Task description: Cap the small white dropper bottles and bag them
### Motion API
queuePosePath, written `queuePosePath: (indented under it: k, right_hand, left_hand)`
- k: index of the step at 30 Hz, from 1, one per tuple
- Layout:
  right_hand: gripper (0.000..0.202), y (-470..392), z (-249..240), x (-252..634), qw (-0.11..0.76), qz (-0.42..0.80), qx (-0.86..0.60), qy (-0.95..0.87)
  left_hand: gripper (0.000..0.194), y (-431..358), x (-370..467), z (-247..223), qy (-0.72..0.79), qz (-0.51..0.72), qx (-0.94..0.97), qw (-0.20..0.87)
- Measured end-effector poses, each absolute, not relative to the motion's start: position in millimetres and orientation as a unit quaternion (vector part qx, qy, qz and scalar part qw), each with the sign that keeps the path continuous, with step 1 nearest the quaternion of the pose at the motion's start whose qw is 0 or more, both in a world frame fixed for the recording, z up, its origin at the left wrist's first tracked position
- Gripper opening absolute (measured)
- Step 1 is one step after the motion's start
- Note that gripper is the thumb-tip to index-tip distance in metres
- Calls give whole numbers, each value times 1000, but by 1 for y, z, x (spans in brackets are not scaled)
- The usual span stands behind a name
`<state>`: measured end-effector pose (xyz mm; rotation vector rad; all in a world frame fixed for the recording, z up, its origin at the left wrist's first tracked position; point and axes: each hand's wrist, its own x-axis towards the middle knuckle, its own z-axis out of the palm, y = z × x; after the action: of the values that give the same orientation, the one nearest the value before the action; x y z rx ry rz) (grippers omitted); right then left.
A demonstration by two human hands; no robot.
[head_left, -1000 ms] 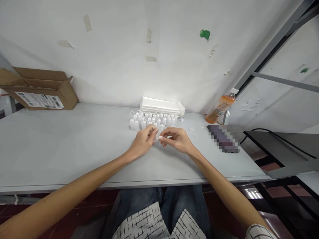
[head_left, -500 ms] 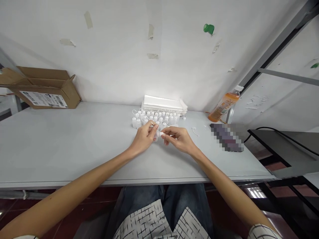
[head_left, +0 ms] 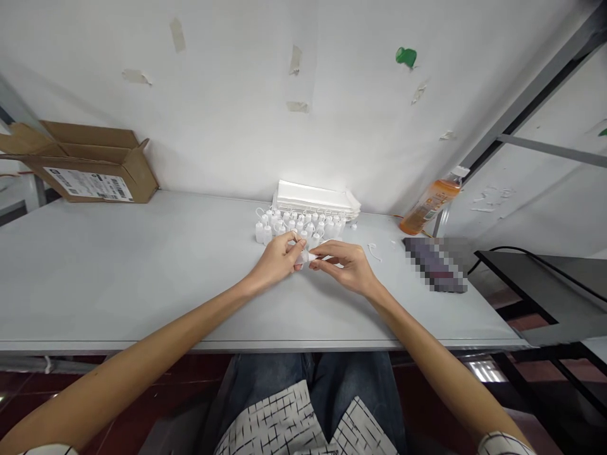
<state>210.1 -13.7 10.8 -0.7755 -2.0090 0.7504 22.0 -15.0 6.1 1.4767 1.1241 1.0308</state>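
Between my hands, just above the table, lies a small translucent squeeze bottle (head_left: 303, 257) on its side. My left hand (head_left: 279, 258) is closed around its body, which is partly hidden by the fingers. The thumb and fingers of my right hand (head_left: 345, 262) pinch the white cap (head_left: 312, 256) at the bottle's right end. Right behind the hands stand several similar small white bottles (head_left: 267, 234) in a close group, many with looped cap straps.
White stacked trays (head_left: 317, 194) lie behind the bottles against the wall. An open cardboard box (head_left: 95, 170) stands at far left. To the right are a loose white strap (head_left: 374, 253), an orange drink bottle (head_left: 431, 205) and a pixelated dark object (head_left: 436, 265) on the grey table (head_left: 142, 272).
The view has shifted slightly. Both hands stay together at the bottle, with my right fingers still on the cap; little else differs.
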Motion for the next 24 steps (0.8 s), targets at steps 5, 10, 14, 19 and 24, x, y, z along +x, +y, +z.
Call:
queuePosePath:
  k: [5, 10, 14, 19, 24]
  right_hand:
    - [18, -14, 7, 209, 429, 266, -291, -813]
    - [23, -14, 9, 207, 408, 298, -307, -807]
    - [32, -15, 15, 205, 343, 342, -345, -804]
    - [41, -18, 15, 200, 317, 276, -356, -835]
    - [47, -17, 10, 200, 302, 281, -363, -836]
  left_hand:
    - [33, -14, 19, 12, 493, 366, 546, 570]
    - [34, -13, 18, 10, 484, 388, 567, 542]
    - [34, -15, 20, 6, 444, 436, 636, 456]
    - [28, -22, 23, 5, 449, 441, 705, 328]
    - [23, -26, 26, 4, 456, 439, 740, 228]
